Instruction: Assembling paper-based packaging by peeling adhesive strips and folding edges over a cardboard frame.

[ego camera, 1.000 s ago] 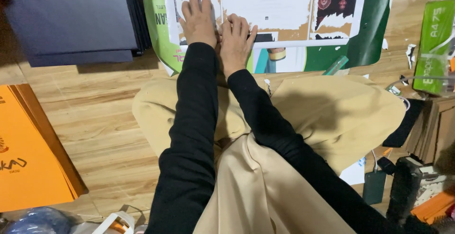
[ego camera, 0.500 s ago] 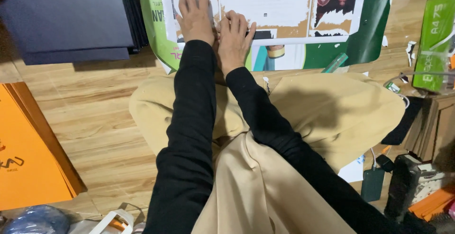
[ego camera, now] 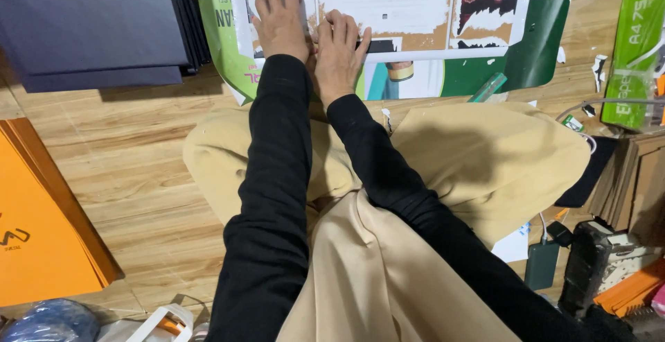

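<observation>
My left hand (ego camera: 279, 20) lies flat, palm down, on a white printed sheet (ego camera: 388, 2) that rests on a green board (ego camera: 533, 58) on the floor. My right hand (ego camera: 338, 51) presses beside it on the sheet's lower edge, fingers spread and touching the left hand. Both arms wear black sleeves and reach forward over my tan-trousered crossed legs (ego camera: 485, 155). Parts of the sheet look torn, showing brown patches. Neither hand grips anything.
A stack of dark navy sheets (ego camera: 90, 23) lies at far left, an orange stack (ego camera: 41, 224) at near left. A green paper pack (ego camera: 637, 58), cardboard (ego camera: 634, 182), a black tool (ego camera: 596, 259) and cables sit at right on the wood floor (ego camera: 131, 169).
Both hands stay pressed on the sheet; they shifted only slightly in the view as the camera moved.
</observation>
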